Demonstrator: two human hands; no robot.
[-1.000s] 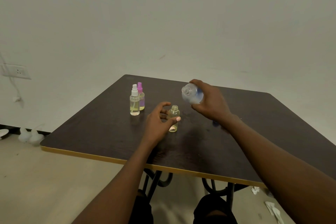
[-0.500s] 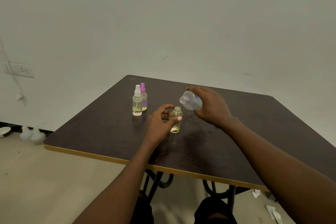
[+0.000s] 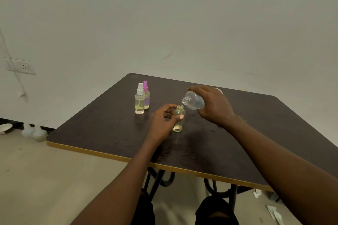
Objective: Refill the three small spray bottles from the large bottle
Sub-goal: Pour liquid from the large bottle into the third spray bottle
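A small uncapped bottle (image 3: 179, 118) with a little yellowish liquid stands upright on the dark table (image 3: 109, 129). My left hand (image 3: 161, 124) grips it, thumb across its front. My right hand (image 3: 213, 107) holds the large clear bottle (image 3: 193, 101) tilted almost on its side, its open mouth just above and right of the small bottle's neck. No stream of liquid is visible. Two capped spray bottles stand side by side farther left: one with a white top (image 3: 139, 101), one with a pink top (image 3: 146, 96).
The table's yellow-trimmed front edge (image 3: 128, 159) runs close to my knees. A wall socket (image 3: 22, 67) with a hanging cable is on the left wall. White containers (image 3: 34, 131) sit on the floor by the wall, and paper scraps (image 3: 274, 213) lie at right.
My right hand has lowered the large bottle and tipped its mouth down toward the small open bottle. My left hand has kept hold of the small bottle.
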